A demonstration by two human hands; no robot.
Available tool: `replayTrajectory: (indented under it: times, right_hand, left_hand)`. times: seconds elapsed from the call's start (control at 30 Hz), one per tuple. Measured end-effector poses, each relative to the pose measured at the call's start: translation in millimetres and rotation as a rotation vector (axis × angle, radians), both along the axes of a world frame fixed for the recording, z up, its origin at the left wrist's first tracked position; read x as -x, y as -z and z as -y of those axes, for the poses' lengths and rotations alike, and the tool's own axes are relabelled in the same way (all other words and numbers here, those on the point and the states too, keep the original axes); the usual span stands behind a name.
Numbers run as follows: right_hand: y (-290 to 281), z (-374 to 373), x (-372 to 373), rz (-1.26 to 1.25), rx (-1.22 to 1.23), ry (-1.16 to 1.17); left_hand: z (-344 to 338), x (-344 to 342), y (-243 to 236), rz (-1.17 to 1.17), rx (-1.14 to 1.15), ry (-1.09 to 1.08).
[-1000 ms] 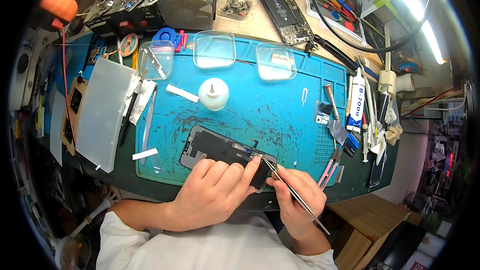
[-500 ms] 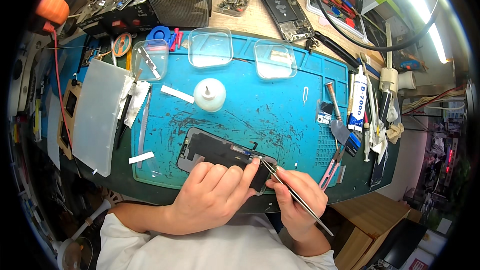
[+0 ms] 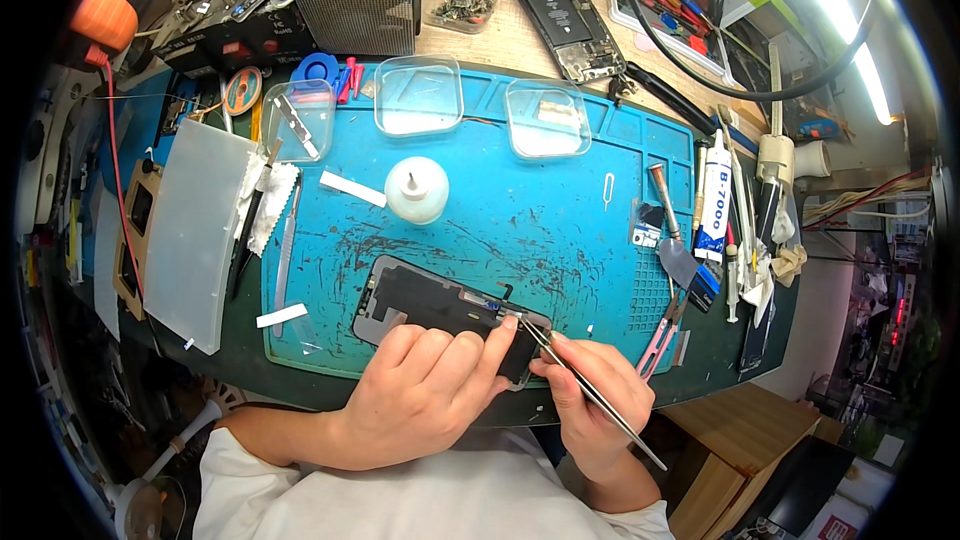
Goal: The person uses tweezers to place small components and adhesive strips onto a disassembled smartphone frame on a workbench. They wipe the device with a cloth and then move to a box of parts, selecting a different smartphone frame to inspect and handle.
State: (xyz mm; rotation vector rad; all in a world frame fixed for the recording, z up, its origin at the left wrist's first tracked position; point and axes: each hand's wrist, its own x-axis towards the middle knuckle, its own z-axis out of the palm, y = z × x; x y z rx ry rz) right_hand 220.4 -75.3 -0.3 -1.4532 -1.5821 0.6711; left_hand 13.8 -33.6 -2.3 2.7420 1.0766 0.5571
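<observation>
A dark phone screen assembly [image 3: 425, 292] lies back side up and slanted on the blue work mat [image 3: 470, 195], close to the mat's near edge. My left hand [image 3: 420, 400] rests over its near side, fingers curled, with the index fingertip pressed on the assembly near its right end. Pinched in my right hand [image 3: 625, 388] is a pair of metal tweezers [image 3: 590, 389]. Their tips meet the assembly right beside my left index fingertip; whatever lies between them is too small to tell. A short black flex cable [image 3: 508, 292] sticks up from the far edge.
Beyond the assembly stands a round white bottle [image 3: 417, 190]. Clear plastic boxes [image 3: 420, 95] line the mat's far side, with an opened phone [image 3: 565, 20] behind them. Pink-handled scissors [image 3: 660, 345], a glue tube [image 3: 714, 200] and brushes lie to the right. A translucent sheet [image 3: 195, 240] sits left.
</observation>
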Motion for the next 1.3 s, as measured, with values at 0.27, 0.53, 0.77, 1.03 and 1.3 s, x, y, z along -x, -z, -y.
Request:
replayTrajectory:
  times: [0.27,0.53,0.77,1.03,1.3]
  right_hand:
    - [-1.2,-0.9,0.6,-0.006,-0.006,-0.008]
    - [-0.9,-2.2,0.7,-0.014,-0.031,-0.025]
    - [-1.3,-0.7,0.1,-0.001,-0.008,-0.007]
    - [0.1,-1.3,0.3,-0.014,-0.014,-0.018]
    - [-1.3,-2.2,0.4,-0.001,-0.027,-0.031]
  left_hand:
    - [0.2,-0.1,0.5,0.004,0.001,-0.001]
    - [0.4,0.0,0.1,0.005,0.005,-0.001]
    - [0.0,-0.2,-0.3,0.004,0.006,-0.002]
    - [0.1,-0.3,0.1,0.008,0.016,-0.001]
    - [0.5,0.1,-1.6,0.005,0.031,-0.005]
